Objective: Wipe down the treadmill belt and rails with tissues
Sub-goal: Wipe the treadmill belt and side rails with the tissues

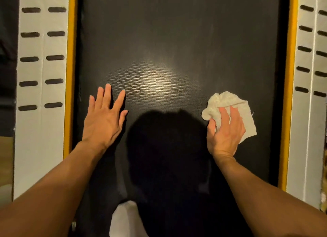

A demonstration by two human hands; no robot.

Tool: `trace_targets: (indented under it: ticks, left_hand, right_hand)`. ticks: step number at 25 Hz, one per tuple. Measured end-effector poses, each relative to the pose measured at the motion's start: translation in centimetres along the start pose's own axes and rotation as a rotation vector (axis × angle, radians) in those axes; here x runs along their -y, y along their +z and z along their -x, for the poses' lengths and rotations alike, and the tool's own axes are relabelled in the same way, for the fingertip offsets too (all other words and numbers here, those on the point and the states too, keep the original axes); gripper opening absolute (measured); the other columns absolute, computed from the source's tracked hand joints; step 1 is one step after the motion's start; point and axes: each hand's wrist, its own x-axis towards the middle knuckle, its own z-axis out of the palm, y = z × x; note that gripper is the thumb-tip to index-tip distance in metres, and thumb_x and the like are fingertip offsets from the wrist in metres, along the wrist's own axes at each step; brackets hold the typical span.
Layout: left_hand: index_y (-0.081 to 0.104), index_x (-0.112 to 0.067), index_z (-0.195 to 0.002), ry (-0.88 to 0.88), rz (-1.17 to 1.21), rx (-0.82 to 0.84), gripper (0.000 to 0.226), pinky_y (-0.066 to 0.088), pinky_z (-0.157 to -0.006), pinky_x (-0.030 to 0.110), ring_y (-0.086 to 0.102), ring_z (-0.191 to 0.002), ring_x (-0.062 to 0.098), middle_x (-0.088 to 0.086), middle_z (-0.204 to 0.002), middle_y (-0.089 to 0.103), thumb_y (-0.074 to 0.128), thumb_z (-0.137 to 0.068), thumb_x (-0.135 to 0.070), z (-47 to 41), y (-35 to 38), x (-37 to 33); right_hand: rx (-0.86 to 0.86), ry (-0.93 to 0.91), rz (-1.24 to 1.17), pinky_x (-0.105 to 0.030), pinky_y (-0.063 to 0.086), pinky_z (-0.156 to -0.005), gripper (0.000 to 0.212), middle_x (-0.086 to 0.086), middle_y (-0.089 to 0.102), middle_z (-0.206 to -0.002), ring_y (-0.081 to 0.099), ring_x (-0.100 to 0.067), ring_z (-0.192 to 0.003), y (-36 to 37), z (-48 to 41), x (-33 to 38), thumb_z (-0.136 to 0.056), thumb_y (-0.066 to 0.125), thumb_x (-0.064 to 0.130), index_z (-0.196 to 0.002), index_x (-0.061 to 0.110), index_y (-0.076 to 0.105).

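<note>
Flat-fingered, right hand [225, 130] presses tissue [223, 100] onto belt [177, 33], lower right; tissue spreads beyond its fingertips; left hand [104, 116] lies flat, empty.

Brown floor [6, 157] left, speckled surface [324, 183] right

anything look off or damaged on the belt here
Nothing looks damaged or askew. The belt has faint pale streaks near its right side, probably dust or wipe marks. The right hand presses a crumpled tissue on it; the left hand rests flat.

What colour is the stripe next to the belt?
Yellow stripe beside the black belt, clear in the head view.
</note>
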Motion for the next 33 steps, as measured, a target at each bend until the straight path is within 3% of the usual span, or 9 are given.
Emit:
trace_targets:
  ticks: [7, 14, 19, 23, 29, 33]
  left_hand:
    - [0.019, -0.014, -0.151, -0.119, 0.052, -0.020, 0.057, 0.012, -0.118, 0.051, 0.008, -0.145, 0.039, 0.023, -0.156, 0.009, 0.034, -0.100, -0.036, 1.1, 0.4, -1.7]
    - [0.018, -0.022, -0.152, -0.223, 0.131, -0.042, 0.058, 0.025, -0.112, 0.050, 0.008, -0.146, 0.033, 0.013, -0.159, 0.007, 0.032, -0.099, -0.042, 7.2, 2.4, -2.0]
    - [0.022, -0.016, -0.151, -0.158, 0.101, -0.163, 0.058, 0.016, -0.117, 0.045, 0.010, -0.146, 0.032, 0.017, -0.158, 0.012, 0.027, -0.098, -0.041, 7.8, 4.7, -1.7]
    - [0.025, -0.018, -0.150, -0.204, 0.092, -0.280, 0.054, 0.013, -0.118, 0.041, 0.013, -0.146, 0.028, 0.014, -0.158, 0.016, 0.027, -0.100, -0.039, 8.4, 6.3, -1.8]
    - [0.032, -0.019, -0.147, -0.177, 0.129, -0.379, 0.052, 0.015, -0.118, 0.042, 0.015, -0.146, 0.027, 0.012, -0.156, 0.021, 0.030, -0.100, -0.040, 8.1, 7.0, -1.3]
    - [0.035, -0.019, -0.146, -0.175, 0.170, -0.412, 0.050, 0.016, -0.118, 0.042, 0.016, -0.145, 0.026, 0.011, -0.156, 0.023, 0.033, -0.100, -0.038, 8.3, 7.3, -1.1]
  right_hand:
    - [0.031, 0.006, -0.022, -0.046, 0.030, -0.106, 0.042, -0.011, 0.043, -0.141, 0.039, -0.028, -0.132, -0.2, 0.0, -0.1, -0.091, 0.050, 0.033, -0.132, 0.023, 0.049]
    - [-0.010, -0.025, -0.062, -0.042, 0.031, -0.105, 0.043, -0.005, 0.046, -0.139, 0.040, -0.024, -0.132, -0.1, 0.0, -0.8, -0.089, 0.051, 0.040, -0.130, 0.027, 0.051]
    - [-0.046, -0.051, -0.062, -0.043, 0.033, -0.103, 0.043, -0.004, 0.050, -0.135, 0.043, -0.025, -0.129, 0.5, 0.2, -1.2, -0.090, 0.049, 0.042, -0.129, 0.024, 0.052]
    - [-0.040, -0.047, -0.043, -0.039, 0.030, -0.104, 0.045, 0.000, 0.049, -0.135, 0.041, -0.022, -0.129, 0.9, 0.3, -1.6, -0.091, 0.046, 0.045, -0.131, 0.026, 0.050]
    - [-0.084, -0.054, -0.037, -0.037, 0.033, -0.102, 0.041, 0.005, 0.052, -0.128, 0.045, -0.018, -0.122, 1.0, -0.1, -1.4, -0.090, 0.044, 0.047, -0.127, 0.030, 0.050]
    - [-0.081, -0.074, -0.137, -0.038, 0.030, -0.095, 0.034, 0.006, 0.055, -0.126, 0.045, -0.022, -0.117, 0.2, 0.1, -1.2, -0.089, 0.053, 0.042, -0.122, 0.033, 0.054]
